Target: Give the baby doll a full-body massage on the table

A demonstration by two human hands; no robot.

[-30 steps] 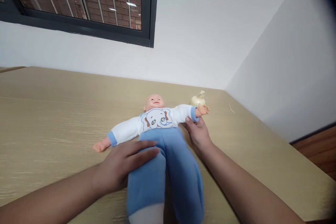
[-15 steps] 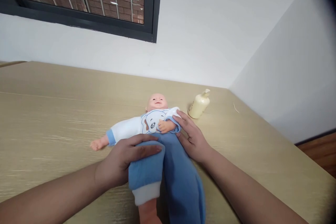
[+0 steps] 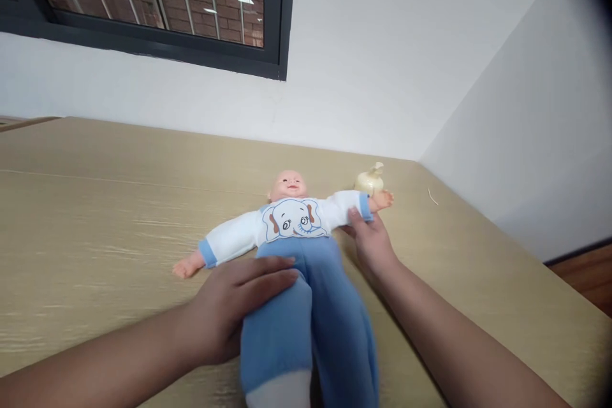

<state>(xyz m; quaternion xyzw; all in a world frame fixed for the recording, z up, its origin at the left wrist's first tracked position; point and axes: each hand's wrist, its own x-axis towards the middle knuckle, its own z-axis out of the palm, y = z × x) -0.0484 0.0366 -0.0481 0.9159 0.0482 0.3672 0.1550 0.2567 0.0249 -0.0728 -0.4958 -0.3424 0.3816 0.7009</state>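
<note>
A baby doll [image 3: 299, 220] lies on its back, head away from me, in a white top with an elephant face and blue trousers. Both of its arms are spread out sideways. My left hand [image 3: 229, 306] is wrapped over the bent trouser leg on the left, its fingers on the upper part of that leg. At the doll's arm on the right, my right hand [image 3: 375, 242] grips the sleeve near the blue cuff, fingertips against the white cloth. The doll's feet are out of view.
Behind the doll's hand on the right stands a cream pump bottle [image 3: 369, 180], partly covered. A thin pale strand [image 3: 433, 196] lies on the wooden table [image 3: 109, 204]. Beyond are a white wall and a dark-framed window [image 3: 157, 0].
The doll's arm on the right has swung from its chest out to the side, and my right hand has moved right with it. The elephant print is now uncovered.
</note>
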